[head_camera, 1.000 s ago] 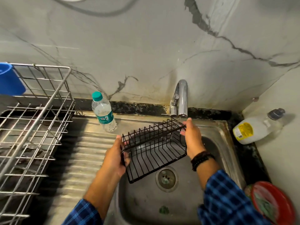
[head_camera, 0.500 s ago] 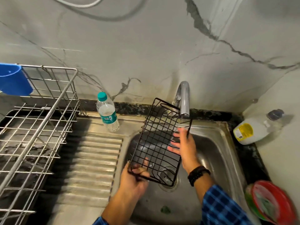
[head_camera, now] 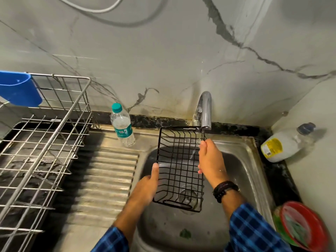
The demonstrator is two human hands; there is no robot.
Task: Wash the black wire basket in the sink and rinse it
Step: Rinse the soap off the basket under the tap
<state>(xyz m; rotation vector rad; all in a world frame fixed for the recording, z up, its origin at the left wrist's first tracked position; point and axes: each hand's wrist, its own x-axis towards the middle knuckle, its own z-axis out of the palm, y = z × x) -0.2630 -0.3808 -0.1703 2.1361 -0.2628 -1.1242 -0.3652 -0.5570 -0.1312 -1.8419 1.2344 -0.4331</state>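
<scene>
The black wire basket [head_camera: 179,168] is held lengthwise over the steel sink [head_camera: 252,171], its far end just under the chrome tap [head_camera: 205,111]. A thin stream of water falls from the tap onto the basket's far right corner. My left hand [head_camera: 147,184] grips the basket's left side, thumb on the rim. Along the right side lies my right hand [head_camera: 211,159], its fingers curled around the wires. The drain shows through the basket's near end.
A plastic water bottle [head_camera: 122,127] stands at the back of the ribbed drainboard [head_camera: 101,179]. A steel dish rack [head_camera: 40,142] with a blue cup [head_camera: 18,89] fills the left. A white bottle [head_camera: 285,142] lies at the right; a red bowl [head_camera: 305,226] sits front right.
The basket was turned from lying open side up to standing tilted, and now lies straighter under the tap. My left hand moved from its near end to its left side; my right hand shifted to the right edge.
</scene>
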